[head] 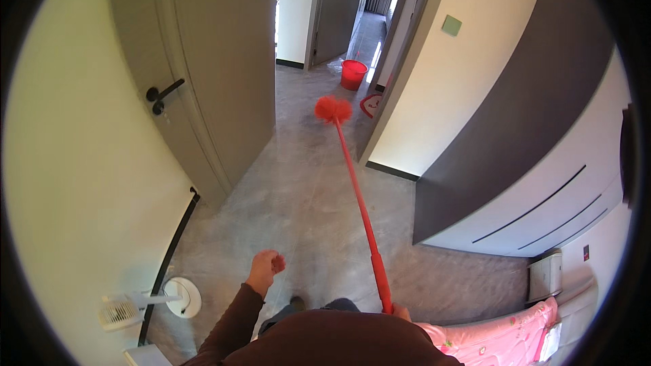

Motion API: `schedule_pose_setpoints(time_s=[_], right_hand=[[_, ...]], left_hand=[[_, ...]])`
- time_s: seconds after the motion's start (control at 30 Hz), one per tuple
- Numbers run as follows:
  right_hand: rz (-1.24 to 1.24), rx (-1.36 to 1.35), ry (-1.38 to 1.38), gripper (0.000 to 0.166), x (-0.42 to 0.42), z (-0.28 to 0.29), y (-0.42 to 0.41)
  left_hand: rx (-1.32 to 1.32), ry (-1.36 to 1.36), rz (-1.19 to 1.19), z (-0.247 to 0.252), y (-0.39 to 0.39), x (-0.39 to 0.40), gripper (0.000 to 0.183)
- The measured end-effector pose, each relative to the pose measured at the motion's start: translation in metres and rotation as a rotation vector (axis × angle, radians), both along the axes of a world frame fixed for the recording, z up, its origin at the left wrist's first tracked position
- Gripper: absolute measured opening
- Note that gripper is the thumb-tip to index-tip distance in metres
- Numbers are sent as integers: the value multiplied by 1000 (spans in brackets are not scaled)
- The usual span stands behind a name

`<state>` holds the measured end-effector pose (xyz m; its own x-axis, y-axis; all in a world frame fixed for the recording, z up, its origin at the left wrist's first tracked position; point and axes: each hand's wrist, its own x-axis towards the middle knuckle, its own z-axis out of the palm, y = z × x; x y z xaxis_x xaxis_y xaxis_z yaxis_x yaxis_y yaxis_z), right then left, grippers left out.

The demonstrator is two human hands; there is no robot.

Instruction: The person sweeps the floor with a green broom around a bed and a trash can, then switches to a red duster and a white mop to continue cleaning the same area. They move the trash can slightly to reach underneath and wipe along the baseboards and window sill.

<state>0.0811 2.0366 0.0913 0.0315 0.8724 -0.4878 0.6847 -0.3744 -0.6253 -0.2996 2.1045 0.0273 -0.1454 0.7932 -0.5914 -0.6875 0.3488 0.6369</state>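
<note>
My right hand (401, 311) grips the lower end of a long red pole (362, 208), partly hidden by my brown top. The pole slants up and away over the floor, and at its far end is a round red bristle duster head (333, 110), near the doorway. My left hand (263, 268) hangs apart from the pole, above the floor in front of me. Its fingers are loosely curled, and no object shows in it.
A grey door (218, 61) stands open at left. Beyond the doorway are a red bucket (353, 75) and a red-edged mat (370, 105). A white fan (182, 297) is by the left wall. A wardrobe (508, 203) and pink bedding (493, 333) lie right.
</note>
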Motion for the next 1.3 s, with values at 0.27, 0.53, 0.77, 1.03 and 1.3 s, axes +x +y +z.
schedule_pose_setpoints(time_s=[0.27, 0.53, 0.77, 1.03, 1.3], right_hand=[[-78, 164, 5, 22, -64, 24, 220], [-57, 496, 149, 19, -100, -25, 515], [-89, 813, 127, 19, -143, -14, 757], [-233, 1055, -17, 23, -199, 51, 974], [-398, 1170, -48, 27, -219, 81, 1149]], left_hand=[[98, 18, -11, 29, 212, -41, 11], [-14, 41, 180, 10, 350, -121, 7], [97, 644, -7, 6, 459, -167, 16], [316, 520, -86, 6, 678, -226, 8], [-9, 64, 111, 36, 925, -245, 4]])
